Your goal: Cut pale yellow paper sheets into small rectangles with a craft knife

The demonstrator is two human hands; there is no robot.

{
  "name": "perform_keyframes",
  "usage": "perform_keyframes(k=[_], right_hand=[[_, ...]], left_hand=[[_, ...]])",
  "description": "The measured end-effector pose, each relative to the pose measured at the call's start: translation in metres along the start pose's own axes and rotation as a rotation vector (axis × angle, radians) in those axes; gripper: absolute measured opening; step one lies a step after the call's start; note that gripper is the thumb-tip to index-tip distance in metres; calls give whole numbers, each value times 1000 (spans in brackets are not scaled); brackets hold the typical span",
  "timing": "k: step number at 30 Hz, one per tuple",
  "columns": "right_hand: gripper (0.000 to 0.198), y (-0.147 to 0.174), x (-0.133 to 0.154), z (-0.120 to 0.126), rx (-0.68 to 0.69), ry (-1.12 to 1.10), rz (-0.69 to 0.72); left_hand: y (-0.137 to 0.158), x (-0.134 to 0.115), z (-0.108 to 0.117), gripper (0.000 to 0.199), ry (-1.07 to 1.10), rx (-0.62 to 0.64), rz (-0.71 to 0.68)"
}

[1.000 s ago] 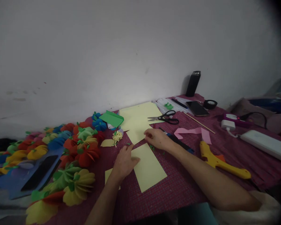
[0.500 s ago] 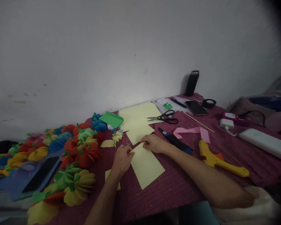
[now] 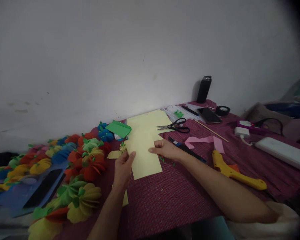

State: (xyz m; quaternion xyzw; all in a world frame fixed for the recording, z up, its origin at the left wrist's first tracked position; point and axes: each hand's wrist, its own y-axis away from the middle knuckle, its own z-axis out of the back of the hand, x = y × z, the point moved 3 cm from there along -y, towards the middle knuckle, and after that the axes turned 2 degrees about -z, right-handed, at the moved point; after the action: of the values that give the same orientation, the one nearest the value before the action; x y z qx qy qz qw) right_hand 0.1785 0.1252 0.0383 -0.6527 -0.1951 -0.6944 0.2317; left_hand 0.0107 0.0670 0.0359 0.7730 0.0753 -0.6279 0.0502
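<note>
Between my two hands is a sheet of pale yellow paper (image 3: pixel 144 160), pinched at its side edges. My left hand (image 3: pixel 123 164) is closed on the left edge, thumb on top. On the right edge, my right hand (image 3: pixel 166 150) grips in the same way. Beyond the held sheet lie larger yellow sheets (image 3: pixel 150 120), partly covered by it. Black-handled scissors (image 3: pixel 175 125) rest on their right side. A leaf-shaped yellow piece (image 3: pixel 113 154) and crumpled yellow scraps (image 3: pixel 123 147) lie just beyond my left hand.
Many colourful paper pumpkins (image 3: pixel 85 163) crowd the left side. On the right are a yellow glue gun (image 3: pixel 236 171), a pink strip (image 3: pixel 205 140), a cutter (image 3: pixel 186 149), a wooden stick (image 3: pixel 211 130), a phone (image 3: pixel 209 115), black tape (image 3: pixel 222 110) and a black bottle (image 3: pixel 204 89).
The yellow sheet has been lifted and turned straighter, moving up and left. Both hands now hold its sides instead of its far end. Small green scraps show where it lay.
</note>
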Motion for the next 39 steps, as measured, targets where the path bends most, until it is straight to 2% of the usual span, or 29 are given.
perform_keyframes(k=[2,6,11,18,23,29,33,36,39], right_hand=[[24,0,-1,-2,26,-16,-7],[23,-2,1,4,-24,-3,57],[26,-1,4,5,41,10,66],[26,2,6,8,118,-88,21],[25,3,5,18,73,-26,29],[17,3,5,18,88,-48,52],[21,3,5,17,96,21,43],[22,3,6,16,104,76,32],[23,4,8,15,129,17,30]], left_hand=[[0,0,0,38,-6,43,12],[1,1,-1,36,-44,140,40],[1,0,0,30,-31,104,24],[3,-2,0,14,-29,156,58],[2,-1,1,27,45,156,119],[3,-3,-2,16,171,143,203],[3,-4,-7,25,237,178,189],[2,-1,-6,37,133,127,144],[1,4,-5,48,29,123,94]])
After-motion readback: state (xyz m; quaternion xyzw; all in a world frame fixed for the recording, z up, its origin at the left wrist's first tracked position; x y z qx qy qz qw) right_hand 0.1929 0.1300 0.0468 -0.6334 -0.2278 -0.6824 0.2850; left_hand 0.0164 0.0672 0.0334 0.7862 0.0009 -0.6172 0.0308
